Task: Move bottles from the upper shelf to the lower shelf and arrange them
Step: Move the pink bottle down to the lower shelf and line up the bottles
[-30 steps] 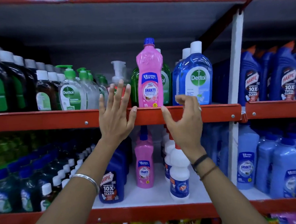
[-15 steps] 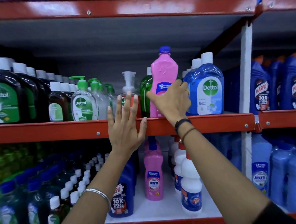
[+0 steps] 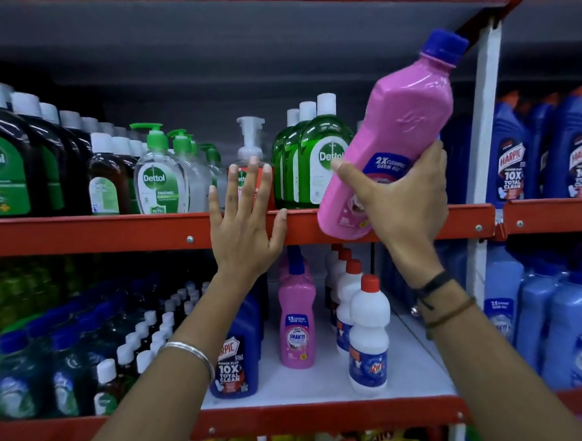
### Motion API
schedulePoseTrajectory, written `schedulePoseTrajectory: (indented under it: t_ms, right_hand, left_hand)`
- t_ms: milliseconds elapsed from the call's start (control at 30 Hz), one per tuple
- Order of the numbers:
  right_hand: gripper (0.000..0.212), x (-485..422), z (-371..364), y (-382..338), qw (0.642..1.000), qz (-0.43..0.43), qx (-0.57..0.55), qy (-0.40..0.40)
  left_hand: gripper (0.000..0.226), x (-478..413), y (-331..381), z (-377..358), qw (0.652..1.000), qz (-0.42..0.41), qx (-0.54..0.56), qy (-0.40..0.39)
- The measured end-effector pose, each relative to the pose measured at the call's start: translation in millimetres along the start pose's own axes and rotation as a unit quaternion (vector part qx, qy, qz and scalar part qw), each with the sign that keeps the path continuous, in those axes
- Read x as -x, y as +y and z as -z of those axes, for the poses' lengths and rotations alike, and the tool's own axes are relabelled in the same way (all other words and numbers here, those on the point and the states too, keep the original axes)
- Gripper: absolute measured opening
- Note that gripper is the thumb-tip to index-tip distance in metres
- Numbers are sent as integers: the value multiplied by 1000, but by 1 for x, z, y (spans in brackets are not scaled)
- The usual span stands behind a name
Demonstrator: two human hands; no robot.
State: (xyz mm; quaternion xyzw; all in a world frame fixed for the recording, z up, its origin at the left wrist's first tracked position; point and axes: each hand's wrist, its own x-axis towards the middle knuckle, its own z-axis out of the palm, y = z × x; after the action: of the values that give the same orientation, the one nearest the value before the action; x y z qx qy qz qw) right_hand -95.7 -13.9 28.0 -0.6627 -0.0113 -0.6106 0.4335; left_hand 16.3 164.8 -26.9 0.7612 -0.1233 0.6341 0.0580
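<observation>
The right hand (image 3: 404, 197) grips the lower half of a pink bottle (image 3: 393, 137), with the thumb across the front label and the other fingers wrapped around the far side. The bottle has a blue cap (image 3: 444, 47) and it is tilted, so the cap leans up and to the right while its base hangs in front of the red edge of the upper shelf (image 3: 98, 232); the base does not stand on the shelf. The left hand (image 3: 246, 229) is open, with the fingers spread and pointing upward, and it holds nothing. Its palm lies over the red edge of the upper shelf, and the fingertips reach in front of a clear pump bottle (image 3: 250, 145). Just left of the pink bottle, a row of green Dettol bottles (image 3: 313, 158) with white caps stands on the upper shelf. Further to the left there are hand wash pump bottles (image 3: 157, 180) with green pumps, and then dark brown Dettol bottles (image 3: 16, 160). On the lower shelf (image 3: 325, 383) a second pink bottle (image 3: 296, 324) of the same kind stands upright, between a blue Harpic bottle (image 3: 235, 365) on its left and a row of white bottles with red caps (image 3: 366, 334) on its right. The white surface of the lower shelf is bare in front of this pink bottle. In the next bay to the right, past the white post (image 3: 487, 125), blue Harpic bottles (image 3: 545, 153) stand above and pale blue bottles (image 3: 558, 327) below. The left wrist carries a silver bangle (image 3: 188, 352), and the right wrist carries dark bands (image 3: 438, 297).
</observation>
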Motion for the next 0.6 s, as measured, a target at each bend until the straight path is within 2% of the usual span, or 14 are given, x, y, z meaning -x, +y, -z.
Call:
schedulePoseTrajectory:
  t_ms: [367,600]
  right_hand:
    - [83,125,-20,78,993,-30,2,-116]
    - [84,182,-52,125,970,-69,98,-213]
  left_hand:
    - [62,0,-1,-2,1000,1,7,6]
    - [61,-1,-2,-3,1000,-1,3,22]
